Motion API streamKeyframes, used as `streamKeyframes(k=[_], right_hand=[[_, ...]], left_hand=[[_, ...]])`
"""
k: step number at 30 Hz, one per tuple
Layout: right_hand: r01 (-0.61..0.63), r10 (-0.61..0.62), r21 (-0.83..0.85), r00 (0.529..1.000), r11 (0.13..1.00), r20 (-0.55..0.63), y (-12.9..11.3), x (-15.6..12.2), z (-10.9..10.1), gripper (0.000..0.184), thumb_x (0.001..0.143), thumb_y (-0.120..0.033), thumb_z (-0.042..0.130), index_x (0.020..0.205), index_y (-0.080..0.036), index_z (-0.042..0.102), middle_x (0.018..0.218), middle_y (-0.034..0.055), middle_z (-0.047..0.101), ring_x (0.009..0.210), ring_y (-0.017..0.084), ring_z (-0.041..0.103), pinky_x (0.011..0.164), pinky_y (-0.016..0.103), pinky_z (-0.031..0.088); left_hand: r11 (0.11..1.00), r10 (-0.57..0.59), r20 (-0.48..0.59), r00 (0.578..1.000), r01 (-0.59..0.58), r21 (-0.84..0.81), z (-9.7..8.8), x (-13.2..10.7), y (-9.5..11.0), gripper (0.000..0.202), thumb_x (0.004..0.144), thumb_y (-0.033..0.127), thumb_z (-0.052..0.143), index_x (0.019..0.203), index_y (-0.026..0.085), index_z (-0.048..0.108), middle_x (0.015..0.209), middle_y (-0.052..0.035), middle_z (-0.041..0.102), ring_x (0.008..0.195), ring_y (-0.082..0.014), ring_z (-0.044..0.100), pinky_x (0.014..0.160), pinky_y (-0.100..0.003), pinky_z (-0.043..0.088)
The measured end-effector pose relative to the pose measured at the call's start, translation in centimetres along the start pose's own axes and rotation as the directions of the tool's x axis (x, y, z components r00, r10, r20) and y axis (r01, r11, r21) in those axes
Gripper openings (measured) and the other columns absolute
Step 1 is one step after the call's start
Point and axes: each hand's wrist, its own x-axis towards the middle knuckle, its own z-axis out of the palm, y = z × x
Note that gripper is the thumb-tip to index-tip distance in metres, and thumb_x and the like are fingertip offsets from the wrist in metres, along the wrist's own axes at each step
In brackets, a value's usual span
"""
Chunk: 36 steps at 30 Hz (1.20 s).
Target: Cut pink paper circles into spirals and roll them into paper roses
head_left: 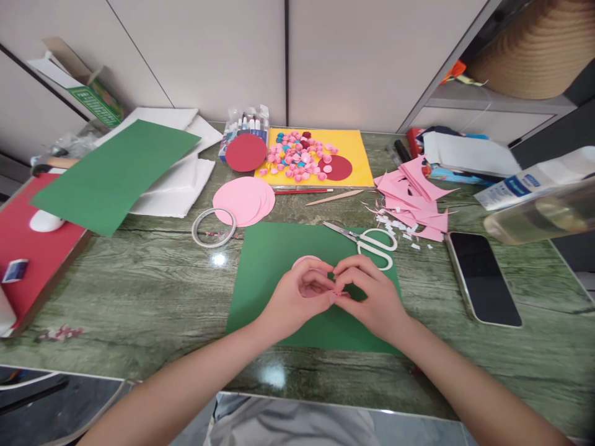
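Observation:
Over a green paper sheet (260,266), my left hand (300,294) and my right hand (369,297) meet fingertip to fingertip. Both are closed in a pinch on a small piece of pink paper (338,293), mostly covered by the fingers. Pink paper with a curved edge (304,260) shows behind my left fingers; whether it joins the pinched piece is hidden. White-handled scissors (372,244) lie partly open on the green sheet, just beyond my right hand. Beyond my left hand are pink paper circles (244,199), with a roll of tape (195,229) overlapping their edge.
Rolled paper rosettes (297,158) cover a yellow sheet (360,148) at the back. Pink scraps (413,198), a phone (486,279) and a bottle (539,214) lie right. A red pencil (302,191) and wooden stick (334,197) lie ahead; another green sheet (121,173) is left.

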Motion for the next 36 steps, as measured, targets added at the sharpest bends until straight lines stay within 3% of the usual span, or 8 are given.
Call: streamKeyframes(k=[9,14,25,32,36], right_hand=[[0.031,-0.032,-0.040,0.999,0.999,-0.011,-0.1,0.1,-0.3,0.001,0.079,-0.022,0.061,0.080,-0.023,0.061,0.088,0.0031,0.059,0.082,0.017,0.058,0.074,0.033,0.047],[0.101,-0.101,-0.032,0.995,0.994,-0.008,0.2,0.2,-0.6,0.013,0.083,-0.021,0.058,0.091,-0.027,0.066,0.092,0.0035,0.061,0.085,0.016,0.058,0.074,0.032,0.049],[0.185,-0.186,-0.055,0.982,0.981,-0.018,0.2,0.0,-0.4,0.013,0.082,-0.018,0.060,0.091,-0.025,0.064,0.089,0.0035,0.063,0.082,0.015,0.057,0.074,0.035,0.045],[0.177,-0.181,-0.091,0.982,0.980,-0.047,0.2,0.2,-0.4,0.004,0.079,-0.020,0.063,0.083,-0.022,0.061,0.085,0.0031,0.063,0.076,0.014,0.056,0.073,0.034,0.044],[0.159,-0.162,-0.076,0.986,0.984,-0.027,0.1,0.3,-0.5,0.004,0.079,-0.021,0.064,0.081,-0.021,0.060,0.085,0.0026,0.063,0.076,0.014,0.057,0.073,0.033,0.044]], left_hand=[[0.998,-0.054,-0.069,0.996,0.051,-0.047,-0.3,0.1,0.3,0.035,0.064,0.020,0.072,0.094,0.017,0.053,0.074,-0.0004,0.063,0.073,-0.0135,0.062,0.074,-0.029,0.047],[0.992,-0.110,-0.073,0.991,0.105,-0.072,-0.4,0.2,0.8,0.038,0.062,0.019,0.073,0.094,0.016,0.052,0.070,0.0005,0.064,0.067,-0.0125,0.062,0.071,-0.028,0.047],[0.983,0.013,-0.094,0.995,0.004,0.185,-0.1,0.1,1.0,0.036,0.062,0.011,0.069,0.093,0.016,0.051,0.070,0.0010,0.061,0.067,-0.0112,0.057,0.069,-0.025,0.043],[0.998,-0.052,-0.041,0.998,0.053,0.034,-0.4,0.1,0.3,0.033,0.067,0.015,0.067,0.095,0.016,0.049,0.077,-0.0017,0.062,0.072,-0.0120,0.058,0.071,-0.027,0.046],[0.998,-0.045,-0.038,0.998,0.047,0.036,-0.5,0.2,0.1,0.034,0.068,0.016,0.067,0.096,0.015,0.049,0.077,-0.0014,0.062,0.072,-0.0111,0.058,0.070,-0.025,0.046]])
